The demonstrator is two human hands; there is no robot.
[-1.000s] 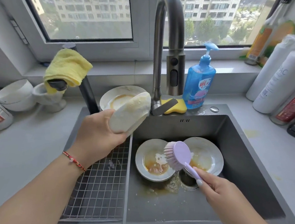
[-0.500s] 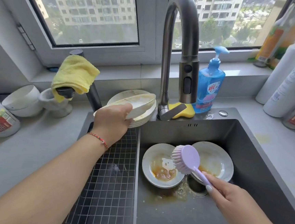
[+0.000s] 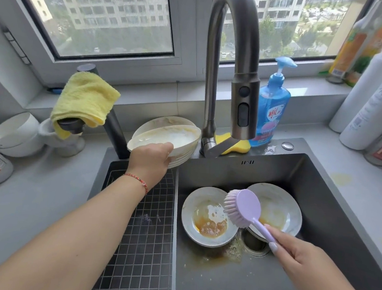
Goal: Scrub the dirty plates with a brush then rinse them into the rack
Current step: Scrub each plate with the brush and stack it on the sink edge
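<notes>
My left hand [image 3: 150, 162] grips the near rim of a white plate [image 3: 170, 136] smeared with suds, lying on top of a stack of plates [image 3: 179, 161] at the back of the wire rack [image 3: 140, 233]. My right hand [image 3: 302, 258] holds the handle of a lilac dish brush [image 3: 243, 207], its bristles pointing left over the sink. Below it, a dirty plate [image 3: 209, 216] with orange sauce and foam lies on the sink floor. A second dirty plate [image 3: 277, 208] lies to its right, partly hidden by the brush.
The tall steel faucet [image 3: 230, 55] arches over the sink [image 3: 320, 184], with a yellow sponge [image 3: 236, 146] and a blue soap bottle [image 3: 272, 110] behind it. A yellow cloth [image 3: 85, 98] hangs at the left, near white bowls [image 3: 13, 131]. Bottles [image 3: 379, 92] crowd the right counter.
My left hand has tipped the plate from upright down to flat and lowered it onto the stack at the back of the rack. The brush has stayed over the sink.
</notes>
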